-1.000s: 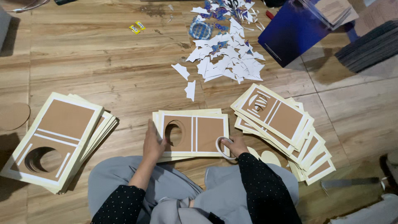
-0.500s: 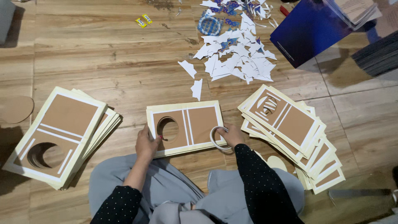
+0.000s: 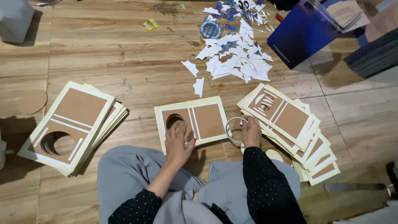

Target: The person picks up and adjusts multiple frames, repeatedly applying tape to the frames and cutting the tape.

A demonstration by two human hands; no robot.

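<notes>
Head view: the person sits on the wooden floor [image 3: 124,62] with one card [image 3: 192,122] lying flat just ahead of the knees. The left hand [image 3: 179,143] rests on the card's near edge beside its round hole, fingers curled, pinching what looks like the free end of a tape strip. The right hand [image 3: 251,132] grips a tape roll [image 3: 234,129] at the card's right edge, fingers closed through the ring.

Risks, as a judgement: the strip between the hands looks thin and taut, so it could twist, stick to itself, or land crooked across the card's pale border. The card lies loose on a smooth floor and could slide if the left hand presses unevenly. The right wrist sits very near the fanned stack [image 3: 290,124] on the right; a sideways pull could nudge those cards out of order.

Around them: a neater stack [image 3: 70,124] of like cards lies well apart on the left, with a brown disc [image 3: 32,101] beyond it. Paper scraps [image 3: 234,60] lie scattered further out, near a blue box [image 3: 304,35]. Nothing lies between the hands and the card; only the right stack crowds the working space.
</notes>
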